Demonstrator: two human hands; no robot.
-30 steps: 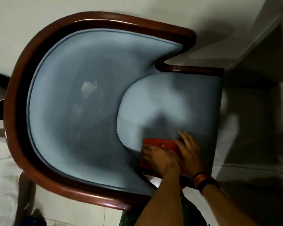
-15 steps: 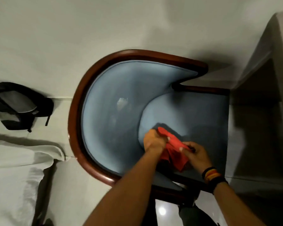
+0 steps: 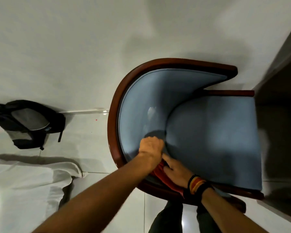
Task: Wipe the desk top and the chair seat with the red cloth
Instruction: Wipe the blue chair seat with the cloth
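Pale tiled floor [image 3: 91, 135], white wall beyond. Left hand [image 3: 150, 148]: fingers curled, knuckles up, at the seam between the blue backrest [image 3: 138, 101] and the chair seat [image 3: 213, 142]; whether it grips anything, cannot tell. Red cloth [image 3: 160, 174] emerges at its 5 o'clock, at the seat's near edge. Right hand [image 3: 175, 170] lies on the cloth, fingers nearly straight. Black backpack [image 3: 29, 123] at the chair's 9 o'clock, its small label too blurred to read. White bedding [image 3: 23, 190] at 7 o'clock.

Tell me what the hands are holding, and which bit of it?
The red cloth. The left hand is curled over its upper end; the right hand lies on its middle with straight fingers.
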